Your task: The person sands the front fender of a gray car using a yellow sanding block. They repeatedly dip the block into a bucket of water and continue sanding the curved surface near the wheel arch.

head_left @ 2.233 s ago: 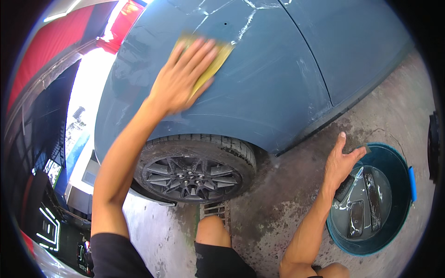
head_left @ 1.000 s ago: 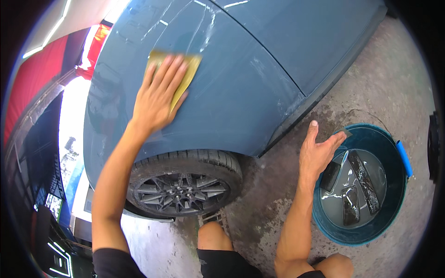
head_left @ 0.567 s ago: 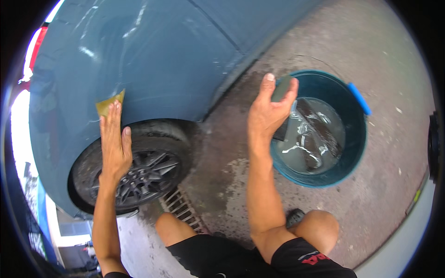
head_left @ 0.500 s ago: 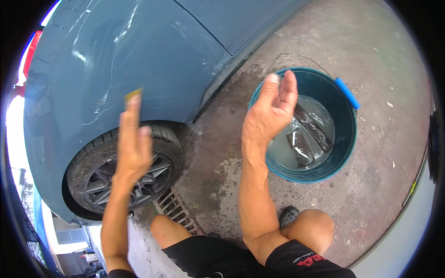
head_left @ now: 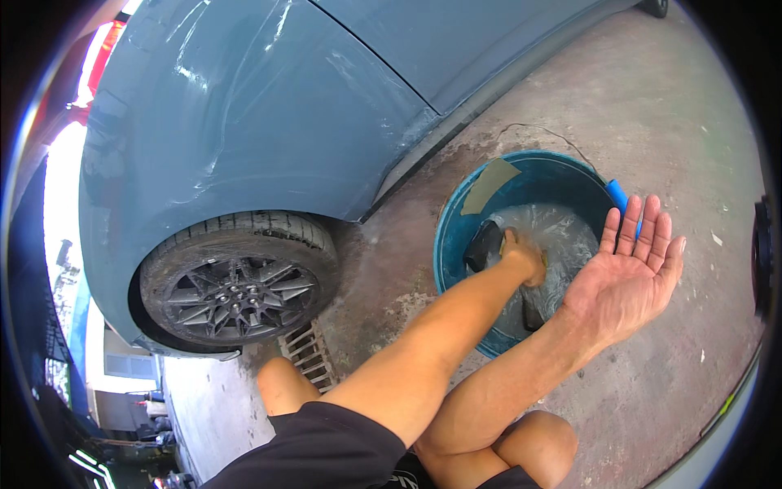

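My left hand (head_left: 525,259) is down in the blue bucket (head_left: 447,261), at the surface of the cloudy water (head_left: 562,232). Its fingers are closed round a small yellow piece (head_left: 546,259), mostly hidden by the hand and too little seen to name. Beside those fingers is a dark block (head_left: 484,246); another dark block (head_left: 532,314) lies lower in the water. Over the bucket's right side I hold out my right hand (head_left: 623,281), palm up, fingers spread and bare. A tan-green sheet (head_left: 489,186) clings to the bucket's far left inner wall.
A blue-grey car with a scuffed, whitish-streaked fender (head_left: 269,130) stands at the left, above its black wheel (head_left: 236,293). A drain grate (head_left: 308,356) lies in the concrete floor (head_left: 643,407). The bucket's wire handle has a blue grip (head_left: 617,194).
My left hand has moved from in front of the fender, right and down into the bucket. My right hand has shifted right and turned palm up. The blocks in the water have shifted.
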`<state>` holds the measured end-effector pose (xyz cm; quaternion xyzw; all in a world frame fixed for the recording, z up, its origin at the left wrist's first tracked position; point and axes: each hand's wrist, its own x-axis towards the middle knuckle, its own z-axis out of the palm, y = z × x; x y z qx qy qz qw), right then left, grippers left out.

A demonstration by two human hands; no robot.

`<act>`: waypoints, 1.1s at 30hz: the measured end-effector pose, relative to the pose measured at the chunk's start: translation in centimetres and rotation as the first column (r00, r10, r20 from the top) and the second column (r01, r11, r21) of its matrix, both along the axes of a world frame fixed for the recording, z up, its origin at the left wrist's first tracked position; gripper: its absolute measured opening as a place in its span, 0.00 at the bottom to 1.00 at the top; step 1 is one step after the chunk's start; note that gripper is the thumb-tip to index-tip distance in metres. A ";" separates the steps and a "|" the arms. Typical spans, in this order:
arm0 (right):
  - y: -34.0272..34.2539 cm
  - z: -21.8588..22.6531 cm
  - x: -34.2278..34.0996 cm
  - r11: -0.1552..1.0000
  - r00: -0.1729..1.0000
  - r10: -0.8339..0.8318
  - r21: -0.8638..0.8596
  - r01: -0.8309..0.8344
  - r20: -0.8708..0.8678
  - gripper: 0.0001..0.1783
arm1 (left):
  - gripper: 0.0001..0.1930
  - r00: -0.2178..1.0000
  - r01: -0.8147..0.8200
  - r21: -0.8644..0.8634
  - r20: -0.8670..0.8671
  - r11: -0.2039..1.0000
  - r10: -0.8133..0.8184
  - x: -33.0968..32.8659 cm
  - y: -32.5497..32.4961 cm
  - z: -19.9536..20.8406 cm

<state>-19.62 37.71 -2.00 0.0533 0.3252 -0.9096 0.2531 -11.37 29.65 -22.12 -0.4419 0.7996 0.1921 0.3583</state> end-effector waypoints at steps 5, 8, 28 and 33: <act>-1.2 -1.5 0.8 0.995 0.995 0.104 -0.011 -0.104 0.002 0.35 | 0.30 0.964 -0.210 0.279 -0.100 0.937 0.246 4.2 -0.3 -1.2; -1.7 -1.9 1.5 0.983 0.981 0.177 -0.029 -0.180 -0.081 0.37 | 0.29 0.863 -0.319 0.393 -0.256 0.863 0.436 2.2 -1.8 6.5; 2.7 -5.8 34.3 -0.029 0.013 0.987 -0.261 -0.965 -0.158 0.33 | 0.24 -0.124 -0.531 0.770 -0.484 0.354 0.866 44.4 5.8 26.1; 1.8 -5.6 36.0 0.281 0.250 0.958 -0.291 -0.914 0.141 0.21 | 0.38 0.760 -0.550 -0.228 -0.535 0.803 0.369 42.8 5.8 34.0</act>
